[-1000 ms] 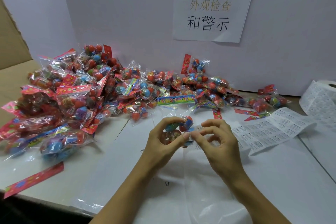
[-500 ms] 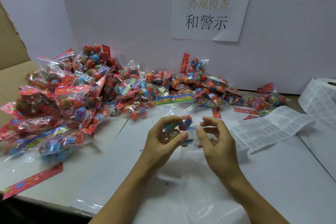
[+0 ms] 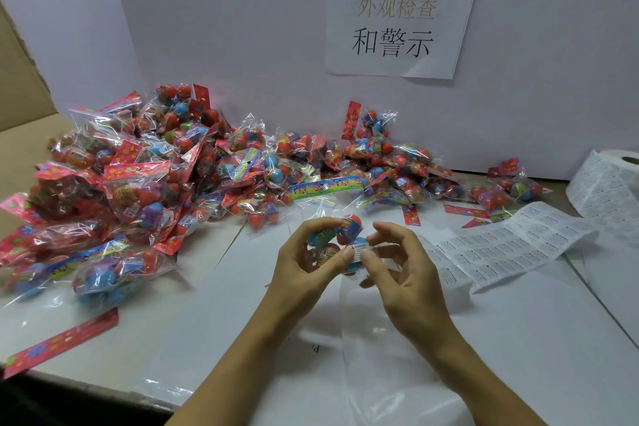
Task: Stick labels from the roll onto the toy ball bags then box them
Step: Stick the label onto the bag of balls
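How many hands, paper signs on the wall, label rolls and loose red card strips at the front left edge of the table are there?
Hands: 2, the left hand and right hand, both on one toy ball bag.
Paper sign on the wall: 1.
Label roll: 1.
Red card strip at the front left edge: 1.
Total: 5.

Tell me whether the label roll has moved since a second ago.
No. The label roll stands at the same spot by the white back wall, its strip trailing the same way.
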The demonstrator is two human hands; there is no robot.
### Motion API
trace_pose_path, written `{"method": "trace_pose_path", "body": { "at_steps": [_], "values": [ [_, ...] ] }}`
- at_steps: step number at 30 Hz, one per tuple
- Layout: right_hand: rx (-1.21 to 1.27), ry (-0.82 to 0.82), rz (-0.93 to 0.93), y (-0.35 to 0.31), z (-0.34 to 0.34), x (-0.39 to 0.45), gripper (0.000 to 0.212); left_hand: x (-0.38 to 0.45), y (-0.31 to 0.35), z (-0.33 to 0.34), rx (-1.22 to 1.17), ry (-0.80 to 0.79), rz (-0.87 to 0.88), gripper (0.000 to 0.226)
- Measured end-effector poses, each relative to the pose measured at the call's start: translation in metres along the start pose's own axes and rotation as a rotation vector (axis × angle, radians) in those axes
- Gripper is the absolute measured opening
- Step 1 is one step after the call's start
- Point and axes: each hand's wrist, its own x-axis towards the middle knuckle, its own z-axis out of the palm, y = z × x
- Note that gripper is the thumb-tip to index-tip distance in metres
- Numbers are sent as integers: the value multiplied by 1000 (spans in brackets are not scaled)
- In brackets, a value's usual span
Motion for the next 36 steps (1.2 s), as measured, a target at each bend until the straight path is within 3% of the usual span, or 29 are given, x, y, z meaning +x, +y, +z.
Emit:
{"method": "trace_pose_path", "body": {
  "at_steps": [5, 7, 10, 12, 13, 16, 18, 20, 22, 26, 28, 31, 33, 36],
  "values": [
    [66, 15, 48, 1, -4, 3, 24, 1, -1, 1, -8, -28, -22, 34],
    [49, -38, 108, -1, -6, 6, 35, -1, -4, 1, 7, -118, -11, 41],
    [9, -14, 146, -1, -13, 13, 29, -7, -10, 2, 21, -265, -47, 85],
    [82, 106, 132, -4, -24, 21, 21, -8, -13, 1, 150, -285, -103, 110],
    [165, 190, 145, -6, -31, 25, 20, -8, -14, -1, 268, -300, -104, 112],
    [440, 421, 231, -14, -54, 37, 15, -9, -18, -7, 634, -478, -1, 81],
    [463, 482, 275, -13, -65, 43, 17, -12, -22, -4, 819, -621, 29, 65],
    [438, 431, 335, -17, -71, 45, 17, -16, -25, 1, 894, -659, 35, 66],
    [362, 277, 386, -19, -77, 41, 16, -18, -25, 4, 930, -677, 72, 68],
    [122, -109, 525, -22, -94, 15, 36, -20, -19, 20, 855, -748, 182, 65],
    [113, -99, 568, -26, -105, -1, 43, -21, -17, 27, 703, -728, 222, 51],
    [262, 86, 606, -29, -125, -28, 40, -18, -21, 24, 538, -627, 207, 19],
    [211, 91, 635, -35, -135, -48, 29, -18, -26, 23, 482, -598, 189, 18],
    [52, -81, 660, -43, -145, -77, 28, -21, -30, 30, 458, -605, 247, 31]
  ]
}}
